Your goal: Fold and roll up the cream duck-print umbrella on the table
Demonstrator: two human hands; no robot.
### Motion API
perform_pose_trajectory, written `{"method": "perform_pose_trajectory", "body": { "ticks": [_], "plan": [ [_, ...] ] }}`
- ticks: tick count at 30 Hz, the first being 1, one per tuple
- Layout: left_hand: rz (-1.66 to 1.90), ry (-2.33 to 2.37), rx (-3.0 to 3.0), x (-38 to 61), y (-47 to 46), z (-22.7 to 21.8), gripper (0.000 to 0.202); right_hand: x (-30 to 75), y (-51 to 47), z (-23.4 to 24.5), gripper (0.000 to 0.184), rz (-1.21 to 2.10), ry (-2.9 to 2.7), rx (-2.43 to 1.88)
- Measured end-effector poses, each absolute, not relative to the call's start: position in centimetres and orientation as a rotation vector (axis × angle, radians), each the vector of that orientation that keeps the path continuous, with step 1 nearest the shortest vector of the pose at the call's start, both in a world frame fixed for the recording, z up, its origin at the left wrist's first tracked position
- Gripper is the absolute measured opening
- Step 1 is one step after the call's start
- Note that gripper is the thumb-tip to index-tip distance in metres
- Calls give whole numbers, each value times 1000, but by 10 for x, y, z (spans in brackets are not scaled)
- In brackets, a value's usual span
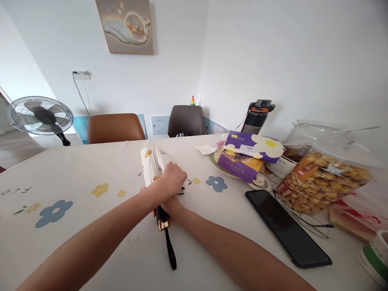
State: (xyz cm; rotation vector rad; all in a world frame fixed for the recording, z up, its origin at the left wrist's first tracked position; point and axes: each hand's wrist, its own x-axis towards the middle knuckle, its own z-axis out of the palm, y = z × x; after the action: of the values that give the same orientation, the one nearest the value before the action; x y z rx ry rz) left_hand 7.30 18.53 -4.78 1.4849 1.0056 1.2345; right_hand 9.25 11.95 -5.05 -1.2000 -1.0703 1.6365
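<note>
A folded white umbrella [149, 163] with small yellow and dark prints lies on the table, pointing away from me. Its black handle has a gold-coloured end, and a black wrist strap [170, 250] trails toward me. My left hand [173, 178] crosses over the canopy, fingers closed around it. Below it, nearer the handle, my right hand [170, 205] wraps the umbrella; the left forearm partly hides it. The forearms cross at the wrists.
To the right lie a black phone [287, 228], glasses [315, 226], purple boxes [239, 165] on a plate, a big snack jar [321, 182] and a dark bottle [256, 117]. Two chairs [115, 127] stand behind the table; a fan [41, 115] is at far left.
</note>
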Motion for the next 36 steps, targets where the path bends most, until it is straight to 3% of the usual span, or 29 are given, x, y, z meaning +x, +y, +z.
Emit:
{"method": "perform_pose_trajectory", "body": {
  "ticks": [10,16,18,21,24,27,31,36],
  "plan": [
    [995,1145,1371,95,199,-35,48,93,116,-54,15,1691,-1017,-1139],
    [1070,1088,1358,76,184,14,32,93,116,-48,14,1710,-1010,-1085],
    [1245,1025,1603,50,174,36,17,93,117,-46,17,1760,-937,-1102],
    [1404,1226,2121,2,157,51,21,95,118,-44,21,1803,-850,-1076],
    [1419,1555,2186,-42,141,36,22,98,119,-43,21,1844,-819,-1028],
    [1312,1791,1756,-68,133,5,21,101,119,-43,27,1880,-841,-1008],
    [1337,1754,1471,-78,129,-18,17,103,119,-42,43,1858,-843,-980],
    [1470,1682,1409,-85,129,-15,9,101,120,-45,51,1821,-847,-1005]
  ]
}}
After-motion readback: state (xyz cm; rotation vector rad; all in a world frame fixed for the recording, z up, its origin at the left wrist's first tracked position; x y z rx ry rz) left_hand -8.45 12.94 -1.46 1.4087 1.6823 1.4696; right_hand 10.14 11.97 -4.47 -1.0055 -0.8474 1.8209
